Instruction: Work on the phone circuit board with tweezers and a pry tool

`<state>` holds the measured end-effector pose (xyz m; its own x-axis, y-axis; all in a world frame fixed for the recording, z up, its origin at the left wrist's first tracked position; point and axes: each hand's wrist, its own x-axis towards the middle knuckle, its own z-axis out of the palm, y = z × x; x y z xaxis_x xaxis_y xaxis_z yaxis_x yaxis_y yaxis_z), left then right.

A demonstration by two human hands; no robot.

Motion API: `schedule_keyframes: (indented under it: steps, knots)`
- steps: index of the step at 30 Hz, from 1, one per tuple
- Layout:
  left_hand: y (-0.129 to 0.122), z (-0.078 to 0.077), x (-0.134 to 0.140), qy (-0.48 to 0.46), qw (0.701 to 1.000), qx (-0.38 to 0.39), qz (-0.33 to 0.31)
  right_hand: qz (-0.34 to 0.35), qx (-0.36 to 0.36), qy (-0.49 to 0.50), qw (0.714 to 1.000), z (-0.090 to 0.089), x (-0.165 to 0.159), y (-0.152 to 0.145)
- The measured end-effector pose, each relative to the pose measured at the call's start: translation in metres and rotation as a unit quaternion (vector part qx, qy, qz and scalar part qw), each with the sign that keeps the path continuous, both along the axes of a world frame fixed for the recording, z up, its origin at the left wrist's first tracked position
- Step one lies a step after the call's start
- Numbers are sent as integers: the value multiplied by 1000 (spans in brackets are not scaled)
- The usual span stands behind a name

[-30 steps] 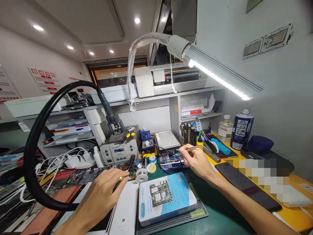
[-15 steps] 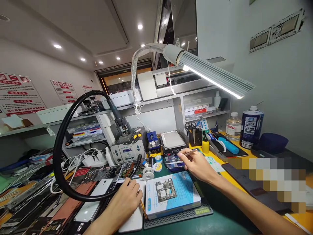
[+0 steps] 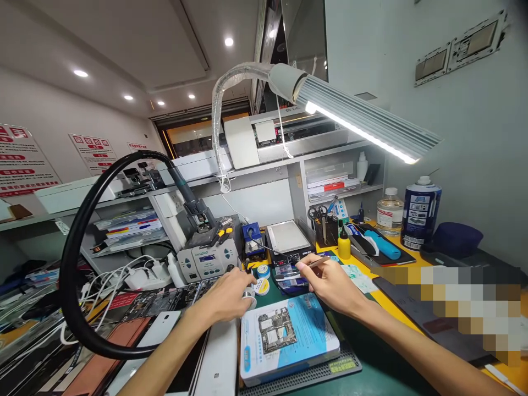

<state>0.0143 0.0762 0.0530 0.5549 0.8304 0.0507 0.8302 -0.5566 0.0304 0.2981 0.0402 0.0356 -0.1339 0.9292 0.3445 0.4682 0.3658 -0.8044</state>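
Two bare hands above the green tabletop point(image 3: 367, 349), on either side of a printed box point(image 3: 284, 341). Far left: black hose point(image 3: 67, 269), looped over flat device parts, with a copper-coloured panel point(image 3: 111, 352) among them. Next, toward the centre: white phone point(image 3: 216, 357), back upward, just beside the box. To the rear: grey station point(image 3: 208, 263) with display and buttons.

Left hand point(image 3: 231, 294): extended beyond the white phone, back of the hand upward, fingers bent downward. Spool point(image 3: 251, 302): at the fingertips of the left grip, partly hidden by them, near the far left corner of the box. State of left grip: fingers curled; cannot tell whether clamped on the spool or only beside it. Just behind the spool: yellow-and-white container point(image 3: 261, 286), then blue-and-white container point(image 3: 263, 271).

Centre: box flat on a dark perforated mat point(image 3: 305, 378), circuit-board picture upward, outside both grips.

Right hand point(image 3: 325, 278): over the far right corner of the box. State of right grip: thumb and fingers pinched on a thin tool point(image 3: 319, 263). Thin tool: between the fingertips, partly hidden by them.

Farther right: yellow bottle point(image 3: 344, 246), upright; then dark flat device point(image 3: 424, 311), lying flat.
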Motion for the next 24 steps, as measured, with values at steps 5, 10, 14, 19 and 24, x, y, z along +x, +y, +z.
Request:
schedule_keyframes:
  steps: [5, 10, 14, 19, 24]
  knots:
    - [6, 0, -3, -88, 995, -47, -20, -14, 29, 37, 999, -3, 2, 2]
    - [-14, 10, -5, -260, 965, 5, -18, -78, 77, 105, 988, 4, 7, -1]
    - [-28, -1, 8, -363, 928, 57, -55, -79, 105, 122, 984, 13, 11, -10]
    - [-39, -18, 24, -438, 891, 83, -89, 12, 91, 93, 991, 11, -5, -27]
    - [-51, -28, 36, -465, 873, 80, -121, 72, 138, 104, 982, 5, -26, -36]
